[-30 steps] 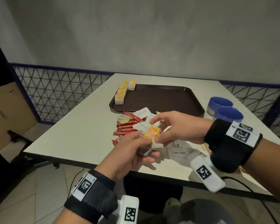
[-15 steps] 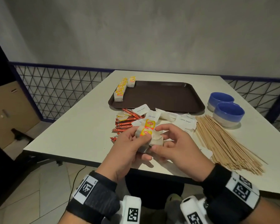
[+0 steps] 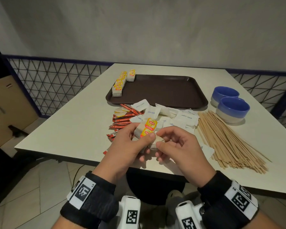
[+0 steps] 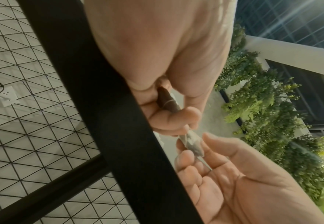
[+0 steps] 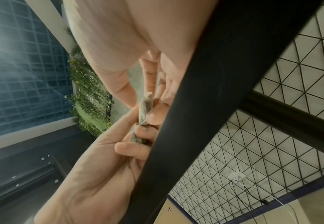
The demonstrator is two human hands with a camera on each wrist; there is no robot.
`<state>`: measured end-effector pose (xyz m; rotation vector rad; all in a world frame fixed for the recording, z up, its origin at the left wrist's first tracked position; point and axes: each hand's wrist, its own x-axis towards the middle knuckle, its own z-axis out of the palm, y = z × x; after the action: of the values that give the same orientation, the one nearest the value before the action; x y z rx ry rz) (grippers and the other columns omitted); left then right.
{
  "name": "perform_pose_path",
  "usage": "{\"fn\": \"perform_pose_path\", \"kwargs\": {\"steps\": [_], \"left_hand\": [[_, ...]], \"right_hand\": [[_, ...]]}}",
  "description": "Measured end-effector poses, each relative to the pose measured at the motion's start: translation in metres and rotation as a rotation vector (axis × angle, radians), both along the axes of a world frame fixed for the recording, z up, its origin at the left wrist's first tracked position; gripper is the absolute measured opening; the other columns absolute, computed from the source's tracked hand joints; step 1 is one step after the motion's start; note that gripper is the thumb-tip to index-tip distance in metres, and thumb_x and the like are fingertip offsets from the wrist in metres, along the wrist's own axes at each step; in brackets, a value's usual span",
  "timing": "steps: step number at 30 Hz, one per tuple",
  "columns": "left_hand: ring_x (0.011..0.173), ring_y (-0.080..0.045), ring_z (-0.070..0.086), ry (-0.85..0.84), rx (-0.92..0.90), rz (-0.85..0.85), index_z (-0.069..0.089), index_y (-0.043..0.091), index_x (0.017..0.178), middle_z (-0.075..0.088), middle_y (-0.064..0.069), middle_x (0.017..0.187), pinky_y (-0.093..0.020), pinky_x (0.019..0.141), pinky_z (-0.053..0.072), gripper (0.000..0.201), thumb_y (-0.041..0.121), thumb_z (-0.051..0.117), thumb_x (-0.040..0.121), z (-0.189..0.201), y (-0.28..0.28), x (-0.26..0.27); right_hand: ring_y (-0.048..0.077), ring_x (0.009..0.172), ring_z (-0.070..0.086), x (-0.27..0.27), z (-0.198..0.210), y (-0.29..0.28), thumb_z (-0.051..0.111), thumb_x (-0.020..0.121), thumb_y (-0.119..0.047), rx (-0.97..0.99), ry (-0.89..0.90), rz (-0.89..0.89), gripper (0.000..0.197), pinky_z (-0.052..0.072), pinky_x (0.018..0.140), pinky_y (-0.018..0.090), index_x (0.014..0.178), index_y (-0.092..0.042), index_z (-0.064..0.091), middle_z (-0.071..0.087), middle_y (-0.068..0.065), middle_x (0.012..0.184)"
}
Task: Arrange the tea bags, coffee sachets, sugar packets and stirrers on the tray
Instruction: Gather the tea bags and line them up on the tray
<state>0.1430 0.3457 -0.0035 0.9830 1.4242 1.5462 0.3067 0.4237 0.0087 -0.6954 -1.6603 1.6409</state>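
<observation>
My left hand (image 3: 143,143) grips a small stack of tea bags (image 3: 147,129) with yellow tags, above the table's front edge. My right hand (image 3: 161,140) pinches one pale tea bag (image 3: 158,140) against that stack. In the left wrist view the left hand's tea bags (image 4: 169,101) and the pinched bag (image 4: 192,143) show edge-on. The brown tray (image 3: 163,91) lies further back, with a row of tea bags (image 3: 120,84) along its left edge. In front of it lie red coffee sachets (image 3: 122,120), white sugar packets (image 3: 182,119) and wooden stirrers (image 3: 229,141).
Two blue bowls (image 3: 229,104) stand right of the tray, by the stirrers' far ends. A black wire-mesh railing (image 3: 56,83) runs behind and left of the table (image 3: 73,126). Most of the tray's floor is bare.
My right hand has drawn back toward me from over the sugar packets and now pinches a bag at the stack. The left hand keeps its grip in nearly the same place.
</observation>
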Motion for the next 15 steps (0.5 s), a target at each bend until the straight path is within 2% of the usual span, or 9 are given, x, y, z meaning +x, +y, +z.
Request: {"fn": "perform_pose_path", "kwargs": {"steps": [4, 7, 9, 12, 13, 15], "left_hand": [[0.067, -0.030, 0.051, 0.049, 0.002, 0.005, 0.072, 0.024, 0.111, 0.071, -0.020, 0.094, -0.028, 0.050, 0.044, 0.028, 0.039, 0.079, 0.089, -0.0006, 0.0004, 0.0013], [0.065, -0.030, 0.051, 0.054, 0.017, 0.006, 0.072, 0.020, 0.108, 0.069, -0.016, 0.086, -0.028, 0.049, 0.042, 0.032, 0.047, 0.074, 0.090, 0.0019, 0.0007, 0.0038], [0.057, -0.025, 0.050, -0.039, -0.001, 0.021, 0.070, 0.015, 0.103, 0.063, -0.012, 0.076, -0.025, 0.046, 0.040, 0.032, 0.046, 0.067, 0.096, 0.0044, 0.0010, 0.0050], [0.045, -0.022, 0.044, -0.239, -0.028, -0.011, 0.067, 0.012, 0.104, 0.053, -0.016, 0.065, -0.024, 0.043, 0.041, 0.023, 0.025, 0.047, 0.103, 0.0076, -0.0007, 0.0043], [0.044, -0.021, 0.045, -0.255, -0.023, -0.019, 0.067, 0.012, 0.108, 0.054, -0.016, 0.064, -0.024, 0.043, 0.041, 0.024, 0.018, 0.045, 0.100, 0.0080, -0.0012, 0.0040], [0.049, -0.019, 0.048, -0.227, -0.004, -0.013, 0.068, 0.009, 0.114, 0.061, -0.013, 0.067, -0.024, 0.042, 0.040, 0.025, 0.008, 0.052, 0.094, 0.0074, -0.0011, 0.0030]], "right_hand": [[0.028, 0.063, 0.066, -0.0005, -0.0029, 0.0001, 0.067, 0.090, 0.007, -0.012, -0.005, -0.002, 0.019, 0.058, 0.060, 0.040, 0.105, -0.004, 0.069, 0.062, 0.013, 0.084], [0.027, 0.061, 0.065, -0.0001, -0.0034, -0.0001, 0.067, 0.091, 0.006, -0.038, 0.005, -0.021, 0.016, 0.057, 0.058, 0.040, 0.104, -0.004, 0.069, 0.061, 0.012, 0.082], [0.026, 0.059, 0.064, 0.0005, -0.0026, 0.0006, 0.068, 0.091, 0.005, -0.072, 0.033, -0.032, 0.013, 0.056, 0.055, 0.037, 0.103, -0.002, 0.069, 0.060, 0.014, 0.082], [0.025, 0.059, 0.063, 0.0012, -0.0014, 0.0019, 0.068, 0.091, 0.004, -0.121, 0.069, -0.038, 0.013, 0.056, 0.053, 0.032, 0.104, 0.002, 0.069, 0.059, 0.019, 0.086], [0.025, 0.059, 0.063, 0.0012, -0.0011, 0.0023, 0.069, 0.091, 0.004, -0.137, 0.080, -0.037, 0.013, 0.056, 0.053, 0.031, 0.104, 0.003, 0.069, 0.060, 0.020, 0.086], [0.026, 0.060, 0.063, 0.0009, -0.0013, 0.0028, 0.069, 0.091, 0.003, -0.162, 0.096, -0.030, 0.014, 0.056, 0.053, 0.030, 0.104, 0.003, 0.070, 0.062, 0.021, 0.086]]}}
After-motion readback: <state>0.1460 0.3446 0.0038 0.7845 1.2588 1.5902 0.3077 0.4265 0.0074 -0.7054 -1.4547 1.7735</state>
